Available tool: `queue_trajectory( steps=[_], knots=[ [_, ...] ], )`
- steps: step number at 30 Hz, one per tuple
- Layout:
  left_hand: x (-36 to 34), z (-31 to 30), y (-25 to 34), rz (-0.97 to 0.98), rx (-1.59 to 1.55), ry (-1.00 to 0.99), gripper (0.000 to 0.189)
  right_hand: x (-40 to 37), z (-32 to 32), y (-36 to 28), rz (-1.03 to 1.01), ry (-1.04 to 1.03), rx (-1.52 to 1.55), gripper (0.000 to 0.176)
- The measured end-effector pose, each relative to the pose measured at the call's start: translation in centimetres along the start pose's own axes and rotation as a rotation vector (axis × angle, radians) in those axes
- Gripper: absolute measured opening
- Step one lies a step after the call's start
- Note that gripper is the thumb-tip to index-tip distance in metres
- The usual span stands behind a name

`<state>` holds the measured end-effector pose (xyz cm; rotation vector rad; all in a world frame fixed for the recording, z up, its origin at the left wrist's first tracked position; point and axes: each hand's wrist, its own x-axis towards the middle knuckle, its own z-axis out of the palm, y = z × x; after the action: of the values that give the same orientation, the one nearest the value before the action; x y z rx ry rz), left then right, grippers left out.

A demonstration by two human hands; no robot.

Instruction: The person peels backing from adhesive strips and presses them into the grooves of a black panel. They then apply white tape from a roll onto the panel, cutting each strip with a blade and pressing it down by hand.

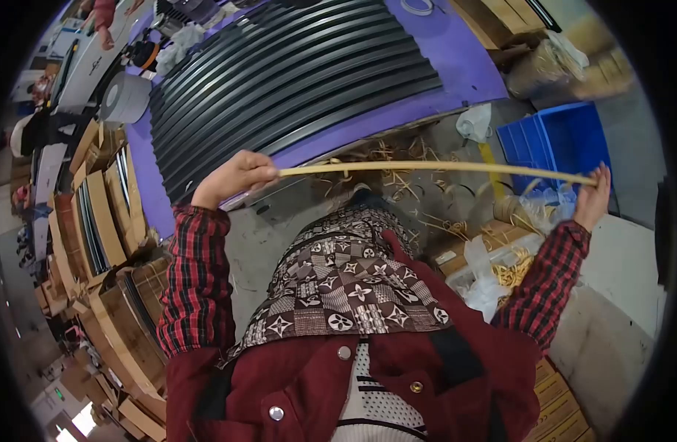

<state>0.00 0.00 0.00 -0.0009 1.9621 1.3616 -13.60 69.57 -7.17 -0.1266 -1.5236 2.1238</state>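
A long, narrow yellow strip [434, 166] stretches between my two hands, bowing slightly upward in the middle. My left hand [242, 178] is closed around its left end, just in front of the purple table. At the far right my right hand [593, 195] pinches the other end, beside a blue bin [556, 144]. On the table, beyond my left hand, lie dark ribbed profiles [294, 74] side by side. Whether the strip is tape or strapping, I cannot make out.
Curled yellow scraps [405, 177] litter the floor under the purple table [463, 55]. A clear plastic bag and box with yellow coils [511, 272] stand at right. Cardboard boxes [106, 214] line the left; a white roll [124, 98] sits by the table. Other people are at far left.
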Motion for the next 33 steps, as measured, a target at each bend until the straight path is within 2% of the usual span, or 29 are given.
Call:
queue_trajectory(
  steps=[1, 2, 3, 4, 5, 7, 9, 10, 12, 14, 15, 16, 17, 19, 20, 21, 22, 24, 25, 27, 28, 29, 31, 33],
  knots=[
    [-2.4, -0.8, -1.6, -0.083, -0.027, 0.039, 0.022, -0.9, -2.1, -1.0, 0.012, 0.146, -0.183, 0.032],
    [-4.7, -1.2, -3.0, -0.152, -0.027, 0.074, 0.021, -0.8, -6.1, -1.3, 0.047, 0.198, -0.245, 0.034],
    [-3.5, -2.6, -5.2, -0.080, -0.068, 0.113, 0.021, 4.6, -9.7, -3.0, -0.003, 0.198, -0.277, 0.036],
    [-5.7, -2.8, -5.7, -0.108, -0.083, 0.163, 0.020, 4.2, -13.4, -2.3, 0.024, 0.175, -0.259, 0.036],
    [-7.4, -2.8, -6.1, -0.131, -0.100, 0.207, 0.019, 3.6, -16.1, -1.8, 0.125, 0.325, -0.363, 0.039],
    [-9.2, -2.5, -5.3, -0.160, -0.090, 0.273, 0.017, 2.5, -14.9, 2.1, 0.248, 0.455, -0.457, 0.042],
    [-7.8, -1.0, -4.1, -0.088, -0.103, 0.275, 0.015, 3.2, -11.2, 6.4, 0.072, -0.301, -1.789, 0.048],
    [-6.4, -0.1, -3.1, -0.036, -0.109, 0.235, 0.016, -3.0, 2.9, 5.7, -0.031, -0.462, -1.583, 0.046],
    [-3.3, 2.2, 0.5, 0.029, -0.096, 0.166, 0.017, -14.4, 22.3, 5.9, 0.057, -0.824, -0.918, 0.041],
    [-0.6, 3.9, 2.7, 0.100, -0.087, 0.103, 0.018, -24.5, 34.0, 4.4, 0.100, -1.234, -0.568, 0.036],
    [0.6, 4.1, 2.5, 0.162, -0.094, 0.071, 0.018, -27.3, 36.3, 5.1, -0.003, -1.451, -0.368, 0.027],
    [1.0, 3.8, 1.9, 0.069, -0.126, 0.047, 0.016, -28.3, 37.4, 4.1, 0.340, -1.524, -0.350, 0.023],
    [0.9, 3.2, 1.2, 0.081, -0.133, 0.057, 0.016, -28.5, 38.1, 3.3, 0.688, -1.577, -0.325, 0.020],
    [-0.5, 1.8, -0.7, 0.062, 0.146, 0.048, 0.015, -26.8, 37.0, 3.4, 0.360, -1.490, -0.420, 0.016],
    [-0.7, 1.9, -2.7, 0.101, 0.313, 0.154, 0.012, -25.8, 36.2, 3.1, 0.364, -1.428, -0.507, 0.015],
    [-0.4, 2.0, -5.5, 0.101, 0.304, 0.162, 0.012, -24.7, 35.4, 2.9, 0.270, -1.410, -0.543, 0.014],
    [0.3, 2.2, -8.6, 0.087, 0.407, 0.338, 0.012, -23.9, 34.8, 2.6, 0.177, -1.391, -0.580, 0.013],
    [0.5, 2.7, -10.8, 0.048, 0.684, 0.614, 0.015, -22.9, 34.4, 0.8, 0.188, -1.388, -0.648, 0.012],
    [0.7, 3.0, -12.1, 0.053, 0.678, 0.620, 0.015, -22.4, 34.1, 0.2, 0.136, -1.334, -0.664, 0.011],
    [1.1, 3.7, -14.1, 0.140, 0.565, 0.841, 0.018, -21.6, 33.6, -1.0, 0.104, -1.223, -0.686, 0.009],
    [0.9, 4.1, -14.4, 0.122, 0.547, 0.852, 0.017, -21.1, 33.3, -1.6, 0.049, -1.185, -0.728, 0.009],
    [0.7, 4.2, -14.7, 0.128, 0.542, 0.856, 0.017, -20.6, 32.9, -2.2, -0.006, -1.146, -0.769, 0.009],
    [0.1, 4.1, -14.3, -0.064, 0.412, 0.706, 0.015, -19.8, 32.2, -3.2, -0.019, -1.100, -0.776, 0.009],
    [-0.3, 4.2, -14.7, -0.099, 0.291, 0.707, 0.014, -19.1, 31.7, -4.3, -0.113, -0.999, -0.811, 0.010]
  ],
)
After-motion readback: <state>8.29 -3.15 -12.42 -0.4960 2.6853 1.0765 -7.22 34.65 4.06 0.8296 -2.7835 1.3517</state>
